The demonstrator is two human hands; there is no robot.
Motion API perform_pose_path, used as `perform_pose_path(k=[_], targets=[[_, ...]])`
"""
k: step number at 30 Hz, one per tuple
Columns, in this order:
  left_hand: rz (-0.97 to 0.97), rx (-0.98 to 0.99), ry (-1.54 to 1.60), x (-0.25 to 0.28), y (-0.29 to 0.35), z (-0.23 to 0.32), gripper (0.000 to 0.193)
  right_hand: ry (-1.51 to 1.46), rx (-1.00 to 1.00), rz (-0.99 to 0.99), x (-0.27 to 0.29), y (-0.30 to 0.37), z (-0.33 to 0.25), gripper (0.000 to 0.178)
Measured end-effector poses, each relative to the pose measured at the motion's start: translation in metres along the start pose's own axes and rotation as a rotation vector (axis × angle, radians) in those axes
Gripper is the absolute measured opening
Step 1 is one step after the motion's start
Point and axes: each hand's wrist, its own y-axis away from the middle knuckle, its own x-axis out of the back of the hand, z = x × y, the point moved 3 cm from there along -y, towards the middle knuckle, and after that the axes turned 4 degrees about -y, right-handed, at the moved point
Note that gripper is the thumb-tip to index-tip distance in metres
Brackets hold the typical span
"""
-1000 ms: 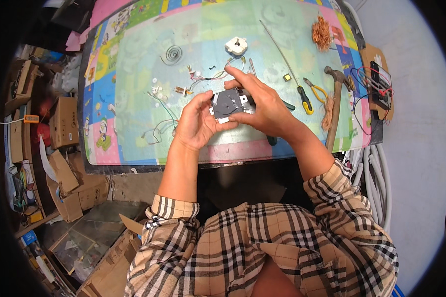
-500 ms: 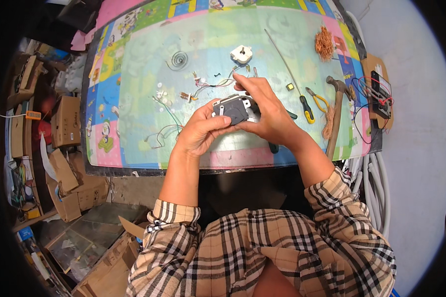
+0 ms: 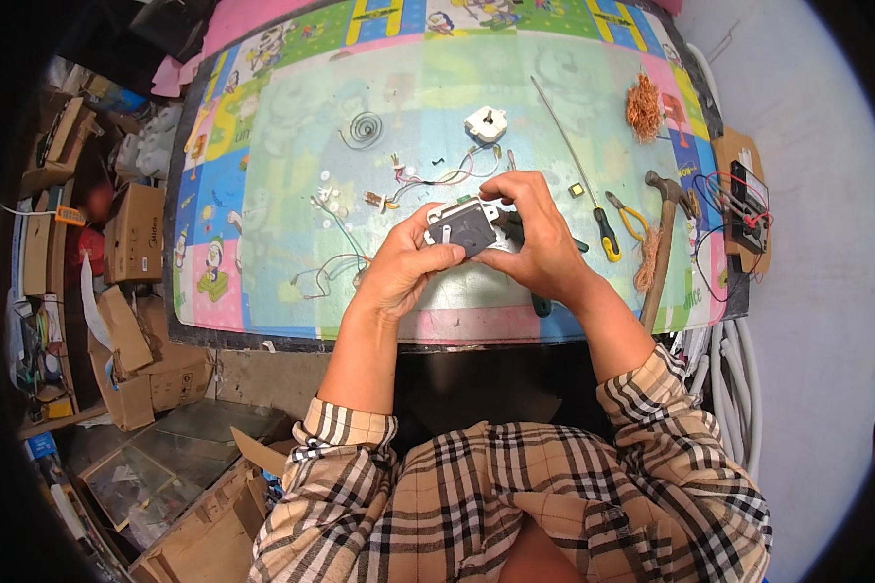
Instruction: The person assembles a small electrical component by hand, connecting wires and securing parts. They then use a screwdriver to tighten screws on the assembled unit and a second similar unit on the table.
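Two hands hold one grey case near one screwdriver.

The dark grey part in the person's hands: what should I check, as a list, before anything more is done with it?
1. Dark grey part held by the left hand: ok, the thumb lies on its face.
2. Right hand gripping firmly: cannot tell; it is at the part's right side.
3. Nothing lying under the right hand or forearm: not ok, a dark green handle pokes out there.
4. Screwdriver uncovered: ok, it lies right of the hands.
5. Spiral coil apart from the hands: ok, it lies beyond them.
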Motion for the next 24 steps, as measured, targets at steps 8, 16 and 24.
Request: perform_pose_path(k=[8, 16, 24], targets=[[0.006, 0.026, 0.018, 0.005, -0.001, -0.004, 0.048, -0.001, 0.023, 0.0, -0.005, 0.0, 0.001, 0.063], [-0.025, 0.044, 0.028, 0.002, 0.001, -0.002, 0.049, -0.011, -0.001, 0.005, -0.007, 0.002, 0.005, 0.056], [-0.085, 0.055, 0.033, 0.005, 0.001, -0.004, 0.053, -0.148, -0.215, -0.006, -0.005, 0.001, 0.012, 0.057]])
